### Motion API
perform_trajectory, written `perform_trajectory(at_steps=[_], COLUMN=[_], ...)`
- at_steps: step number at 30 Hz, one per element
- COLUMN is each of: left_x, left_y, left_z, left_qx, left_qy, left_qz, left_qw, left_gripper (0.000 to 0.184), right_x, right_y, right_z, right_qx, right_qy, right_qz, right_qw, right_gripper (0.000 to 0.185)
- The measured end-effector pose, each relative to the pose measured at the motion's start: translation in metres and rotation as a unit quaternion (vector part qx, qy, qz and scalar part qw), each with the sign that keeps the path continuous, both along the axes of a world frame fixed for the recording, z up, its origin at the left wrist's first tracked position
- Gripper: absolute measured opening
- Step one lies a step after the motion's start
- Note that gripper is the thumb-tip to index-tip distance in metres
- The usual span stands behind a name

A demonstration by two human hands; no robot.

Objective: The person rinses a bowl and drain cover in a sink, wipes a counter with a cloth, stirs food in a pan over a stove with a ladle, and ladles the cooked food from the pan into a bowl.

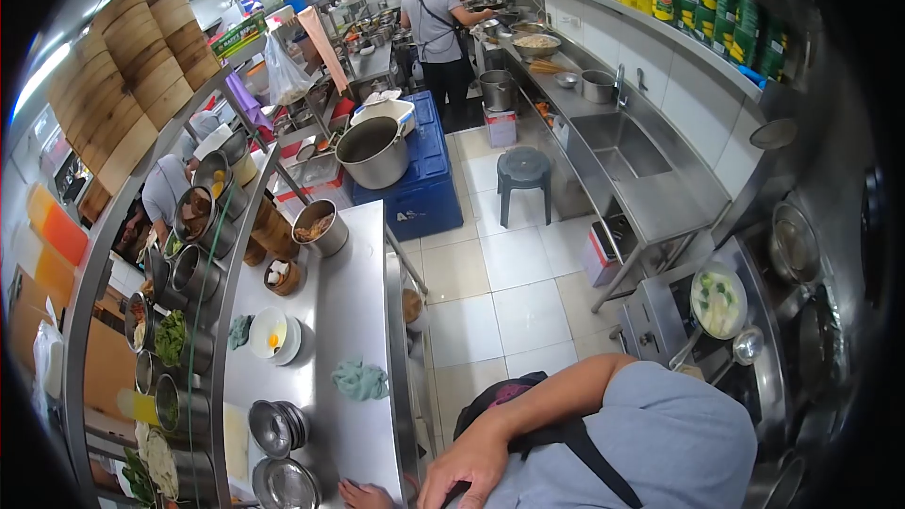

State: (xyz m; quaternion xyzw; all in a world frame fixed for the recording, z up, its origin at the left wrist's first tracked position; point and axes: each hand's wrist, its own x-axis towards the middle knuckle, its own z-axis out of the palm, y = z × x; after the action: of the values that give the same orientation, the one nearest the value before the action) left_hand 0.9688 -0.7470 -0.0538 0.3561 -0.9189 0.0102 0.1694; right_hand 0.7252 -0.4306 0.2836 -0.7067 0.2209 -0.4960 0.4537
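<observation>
Your left hand (pixel 366 496) appears to rest on the near end of the steel table (pixel 347 273); the lower edge of view cuts it off, so you cannot tell whether the fingers are spread or closed, and no held item shows. Your right hand (pixel 471 464) is bent across your front, fingers curling down and partly hidden; grip cannot be told. The metal bowls nearest your left hand stand on the same table: a front bowl (pixel 286 484) just beside it and a stack (pixel 275 428) behind. Main risk, as judged: a sideways sweep of your left hand knocks the front bowl into the stack, since little bare steel lies between. A longer reach along the table could drag the cloth (pixel 360 380) or catch the egg dish (pixel 269 330), whose loose contents would slop if the rim were bumped. Second risk is on your other side: the pan (pixel 719 302) on the stove (pixel 656 319) holds liquid and greens, and its handle (pixel 687 350) points toward your raised right elbow. Swinging that elbow outward might hit the handle and spill the liquid. Heat cannot be confirmed; treat the pan as hot. The ladle (pixel 748 347) beside it could be jolted too.
</observation>
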Motion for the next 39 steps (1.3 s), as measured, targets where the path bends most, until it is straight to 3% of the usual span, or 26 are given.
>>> perform_trajectory(at_steps=[5, 9, 11, 19, 22, 27, 34, 39], left_x=[-0.009, -0.006, -0.007, -0.006, -0.004, -0.005, -0.006, -0.007], left_y=[0.012, 0.006, 0.008, -0.002, -0.002, -0.001, -0.003, -0.001], left_z=[0.02, 0.009, 0.009, -0.005, -0.008, -0.008, -0.01, -0.006], left_qx=[0.05, 0.037, 0.097, 0.071, 0.063, 0.068, 0.065, 0.076], left_qy=[-0.028, -0.04, -0.034, -0.014, 0.003, 0.001, -0.015, -0.02], left_qz=[0.039, 0.034, 0.087, 0.084, 0.085, 0.091, 0.097, 0.103], left_qw=[0.998, 0.998, 0.991, 0.994, 0.994, 0.994, 0.993, 0.992], left_gripper=[0.055, 0.056, 0.053, 0.053, 0.053, 0.052, 0.052, 0.052], right_x=[0.0, 0.002, -0.001, 0.006, 0.01, 0.004, 0.004, 0.003], right_y=[-0.003, -0.009, -0.01, -0.019, -0.022, -0.019, -0.019, -0.018], right_z=[0.004, 0.009, 0.016, 0.015, 0.012, 0.019, 0.017, 0.018], right_qx=[0.006, 0.006, 0.037, 0.048, -0.006, 0.048, 0.046, 0.028], right_qy=[0.018, 0.023, 0.031, 0.032, -0.017, 0.045, 0.031, -0.006], right_qz=[-0.005, 0.007, 0.014, 0.031, 0.057, 0.035, 0.041, 0.069], right_qw=[1.0, 1.0, 0.999, 0.998, 0.998, 0.997, 0.998, 0.997], right_gripper=[0.05, 0.05, 0.048, 0.045, 0.051, 0.045, 0.043, 0.051])
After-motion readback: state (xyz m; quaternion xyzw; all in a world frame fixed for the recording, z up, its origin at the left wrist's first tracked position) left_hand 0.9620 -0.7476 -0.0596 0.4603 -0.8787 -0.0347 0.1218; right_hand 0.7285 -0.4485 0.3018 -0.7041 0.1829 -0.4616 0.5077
